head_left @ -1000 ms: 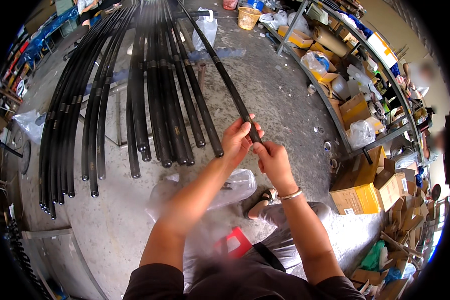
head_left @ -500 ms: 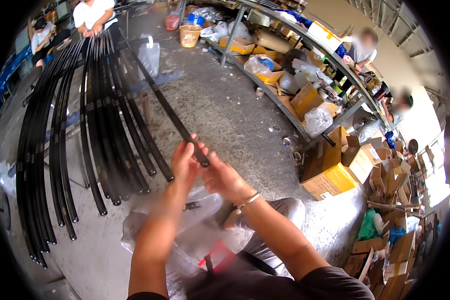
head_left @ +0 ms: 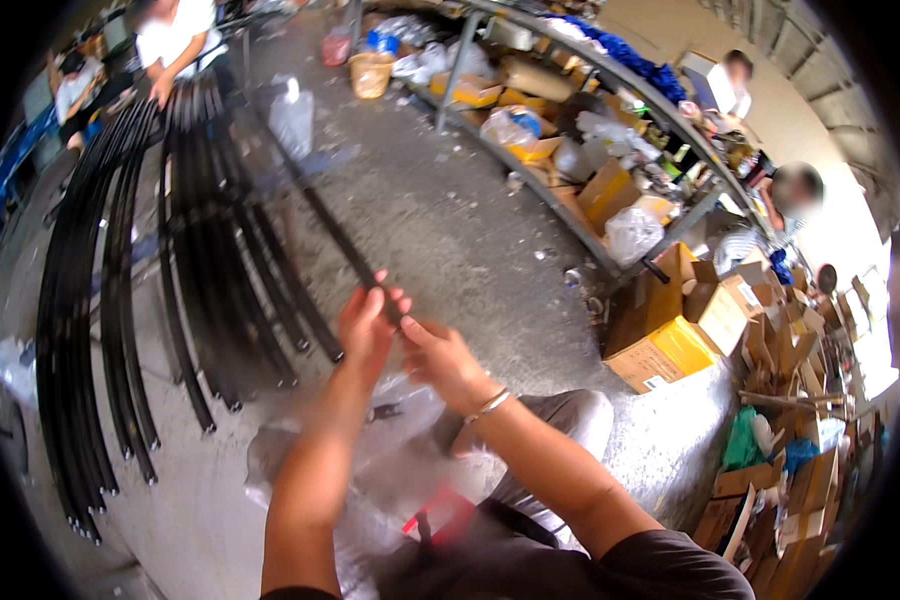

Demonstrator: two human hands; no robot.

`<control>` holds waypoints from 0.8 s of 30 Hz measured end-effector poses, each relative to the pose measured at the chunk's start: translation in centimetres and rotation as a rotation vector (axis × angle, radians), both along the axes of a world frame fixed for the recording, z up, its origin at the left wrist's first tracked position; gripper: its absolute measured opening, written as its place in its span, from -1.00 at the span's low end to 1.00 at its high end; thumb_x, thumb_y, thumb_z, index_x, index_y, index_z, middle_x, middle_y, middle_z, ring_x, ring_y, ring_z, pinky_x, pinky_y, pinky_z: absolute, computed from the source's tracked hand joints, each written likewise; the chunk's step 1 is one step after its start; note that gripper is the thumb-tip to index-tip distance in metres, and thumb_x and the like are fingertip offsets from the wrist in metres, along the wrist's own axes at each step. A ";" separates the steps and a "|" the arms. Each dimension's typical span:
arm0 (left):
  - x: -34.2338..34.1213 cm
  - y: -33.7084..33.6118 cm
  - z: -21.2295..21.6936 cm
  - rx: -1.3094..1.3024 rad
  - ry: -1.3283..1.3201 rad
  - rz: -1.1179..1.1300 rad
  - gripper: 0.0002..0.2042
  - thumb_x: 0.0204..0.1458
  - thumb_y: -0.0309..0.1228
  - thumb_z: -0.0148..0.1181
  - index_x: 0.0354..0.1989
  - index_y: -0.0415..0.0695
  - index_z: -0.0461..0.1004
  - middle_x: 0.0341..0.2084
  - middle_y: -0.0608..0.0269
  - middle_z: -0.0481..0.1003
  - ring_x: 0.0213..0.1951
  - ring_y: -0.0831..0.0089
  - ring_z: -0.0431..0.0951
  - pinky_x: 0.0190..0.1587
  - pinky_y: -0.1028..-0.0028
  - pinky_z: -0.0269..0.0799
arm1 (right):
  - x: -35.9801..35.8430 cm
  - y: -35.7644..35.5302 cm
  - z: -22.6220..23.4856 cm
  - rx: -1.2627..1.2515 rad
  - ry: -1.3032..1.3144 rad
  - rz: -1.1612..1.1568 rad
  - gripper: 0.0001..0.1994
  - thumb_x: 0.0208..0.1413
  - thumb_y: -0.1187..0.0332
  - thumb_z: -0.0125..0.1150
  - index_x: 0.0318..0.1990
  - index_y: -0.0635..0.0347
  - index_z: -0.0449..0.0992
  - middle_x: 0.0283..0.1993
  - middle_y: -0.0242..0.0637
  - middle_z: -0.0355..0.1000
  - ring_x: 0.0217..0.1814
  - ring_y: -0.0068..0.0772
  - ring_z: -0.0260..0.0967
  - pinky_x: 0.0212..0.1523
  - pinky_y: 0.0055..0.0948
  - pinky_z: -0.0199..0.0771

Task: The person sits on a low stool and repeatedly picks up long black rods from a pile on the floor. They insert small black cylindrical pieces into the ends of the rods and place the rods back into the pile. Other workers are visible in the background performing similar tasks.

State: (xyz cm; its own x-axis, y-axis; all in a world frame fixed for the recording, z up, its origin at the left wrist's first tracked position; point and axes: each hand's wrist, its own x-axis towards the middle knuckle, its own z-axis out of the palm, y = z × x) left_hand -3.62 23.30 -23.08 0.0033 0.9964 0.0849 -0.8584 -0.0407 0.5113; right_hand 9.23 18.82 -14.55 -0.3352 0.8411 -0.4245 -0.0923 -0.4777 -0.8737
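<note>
Handling of one black rod appeared incomplete.
The left hand grasped it near its end; the right hand pinched the tip; other rods lay apart.

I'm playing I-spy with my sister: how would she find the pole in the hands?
Find the big fan of black poles on the picture's left. Just right of it, one lone black pole slants down to the person's left hand and right hand. Unlike its neighbours, its near end is held in both hands.

grey rack holding clear bag | taped carton beside rack | tan basket on floor | green bag lower right
</note>
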 end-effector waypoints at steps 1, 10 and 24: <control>0.0 -0.2 0.4 -0.030 0.008 0.008 -0.68 0.19 -0.33 -0.06 0.08 -0.16 0.27 -0.29 0.22 0.41 -0.25 0.38 0.44 -0.15 0.37 0.42 | -0.8 -0.5 0.3 0.137 -0.133 -0.057 -0.57 0.07 -0.02 0.14 -0.16 0.19 0.35 -0.32 -0.40 0.28 -0.45 -0.54 0.27 -0.46 -0.56 0.28; 0.2 -1.0 2.0 -0.067 -0.008 0.027 -0.67 0.17 -0.37 -0.02 0.07 -0.21 0.26 -0.31 0.19 0.44 -0.27 0.37 0.50 -0.16 0.42 0.46 | -0.4 -0.1 -0.5 -0.221 0.264 0.022 -0.63 0.21 -0.03 -0.10 -0.35 0.10 0.35 -0.52 -0.48 0.27 -0.52 -0.54 0.27 -0.58 -0.62 0.18; 0.4 -0.9 2.2 -0.062 0.014 0.019 -0.66 0.15 -0.35 0.02 0.07 -0.18 0.26 -0.32 0.20 0.42 -0.28 0.39 0.48 -0.23 0.39 0.47 | 0.2 0.6 -1.9 -0.135 0.221 -0.024 -0.69 0.21 0.03 -0.08 -0.21 0.07 0.37 -0.46 -0.46 0.34 -0.53 -0.55 0.31 -0.60 -0.64 0.21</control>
State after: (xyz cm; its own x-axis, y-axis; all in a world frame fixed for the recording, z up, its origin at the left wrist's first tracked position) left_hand -3.21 22.39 -20.86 -0.0146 0.9996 0.0234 -0.8505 -0.0248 0.5253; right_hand 9.47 19.38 -16.49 -0.4127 0.7907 -0.4521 -0.2866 -0.5839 -0.7595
